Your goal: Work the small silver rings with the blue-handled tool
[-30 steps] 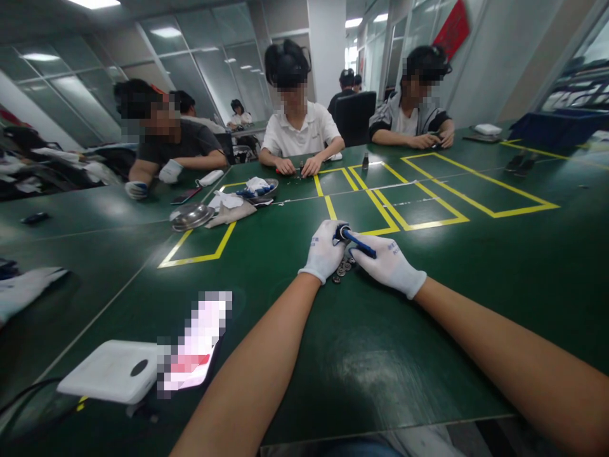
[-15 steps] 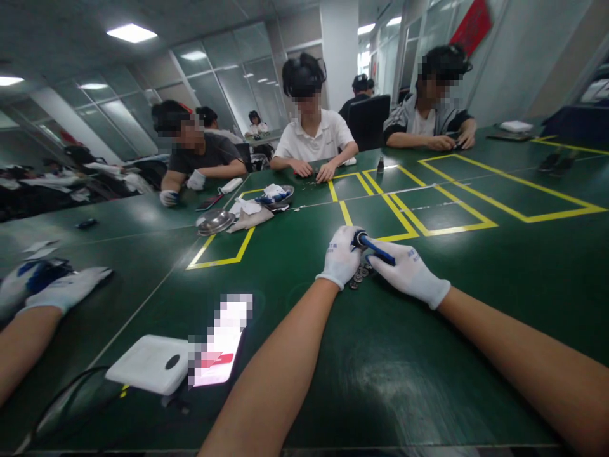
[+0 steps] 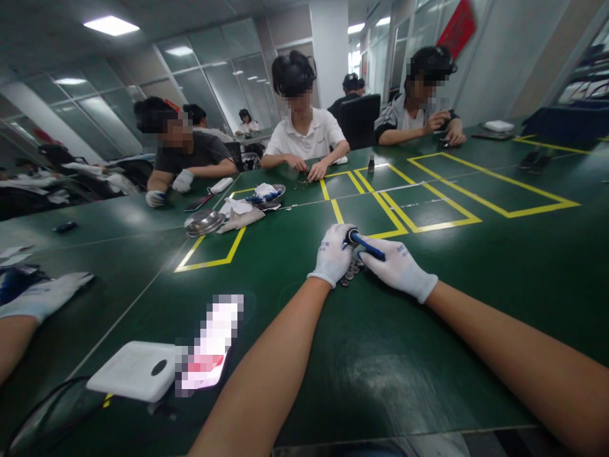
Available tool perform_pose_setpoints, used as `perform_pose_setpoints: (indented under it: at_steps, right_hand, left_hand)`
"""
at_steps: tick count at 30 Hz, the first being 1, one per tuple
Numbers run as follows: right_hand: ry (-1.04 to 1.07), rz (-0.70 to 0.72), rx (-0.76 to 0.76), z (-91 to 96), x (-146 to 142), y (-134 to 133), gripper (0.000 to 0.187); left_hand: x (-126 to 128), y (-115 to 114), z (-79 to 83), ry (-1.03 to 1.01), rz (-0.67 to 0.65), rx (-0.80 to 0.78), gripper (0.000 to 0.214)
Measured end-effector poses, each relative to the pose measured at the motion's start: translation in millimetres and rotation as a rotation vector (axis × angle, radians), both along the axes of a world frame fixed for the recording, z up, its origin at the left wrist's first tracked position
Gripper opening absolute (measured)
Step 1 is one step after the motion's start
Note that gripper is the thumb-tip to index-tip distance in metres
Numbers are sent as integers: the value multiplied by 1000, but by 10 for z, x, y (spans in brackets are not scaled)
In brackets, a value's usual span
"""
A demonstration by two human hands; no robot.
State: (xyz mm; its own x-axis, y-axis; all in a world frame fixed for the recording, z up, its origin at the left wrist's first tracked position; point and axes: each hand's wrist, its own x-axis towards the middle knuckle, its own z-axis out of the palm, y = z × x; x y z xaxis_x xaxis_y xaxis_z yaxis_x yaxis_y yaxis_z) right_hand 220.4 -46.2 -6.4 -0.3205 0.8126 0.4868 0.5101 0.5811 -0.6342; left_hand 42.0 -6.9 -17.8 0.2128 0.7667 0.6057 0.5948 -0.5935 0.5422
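My left hand (image 3: 330, 257), in a white glove, is closed around a dark round part with a shiny ring (image 3: 353, 235), which looks like a small bearing. From the right, my right hand (image 3: 402, 270), also white-gloved, is closed on a slim blue stick-like tool (image 3: 371, 247). The tool's far end meets the round part; the contact itself is too small to make out. Several small round metal parts (image 3: 351, 273), ring-like in shape, lie on the green table (image 3: 380, 355) just below my hands.
Left of my forearm lie a lit phone (image 3: 212, 343) and a white box with a cable (image 3: 136, 371). A neighbour's gloved hand (image 3: 47, 295) rests at far left. Metal bowls (image 3: 204, 222) and cloths stand beyond. Yellow tape (image 3: 447, 225) marks the table; a small dark bottle (image 3: 371, 163) stands across.
The whole view has shifted slightly, so things appear further left. My hands keep the same hold. The person at the far right has raised one hand.
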Motion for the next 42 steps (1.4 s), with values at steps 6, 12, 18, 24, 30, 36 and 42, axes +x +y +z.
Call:
perform_pose_setpoints:
  at_steps: [6,12,18,24,30,36,42]
  right_hand:
    - [-29,25,14,6,-25,-23,33]
    - [-25,38,25,-10,-9,-1,36]
    - [-25,22,27,-13,6,13,37]
    - [-20,19,22,-29,0,21,42]
    - [-13,13,17,-34,2,19,46]
    - [-13,21,24,-39,11,29,45]
    - [-30,16,26,-36,21,34,42]
  left_hand:
    - [0,1,5,-1,35,-15,26]
    - [-5,-8,11,1,23,-18,26]
    - [0,11,-8,-5,-34,-37,30]
    - [-4,11,-7,1,-31,-52,31]
    - [-5,-6,10,6,-12,-54,31]
    - [-4,-18,23,13,-5,-65,33]
    - [3,-20,21,27,-11,-60,32]
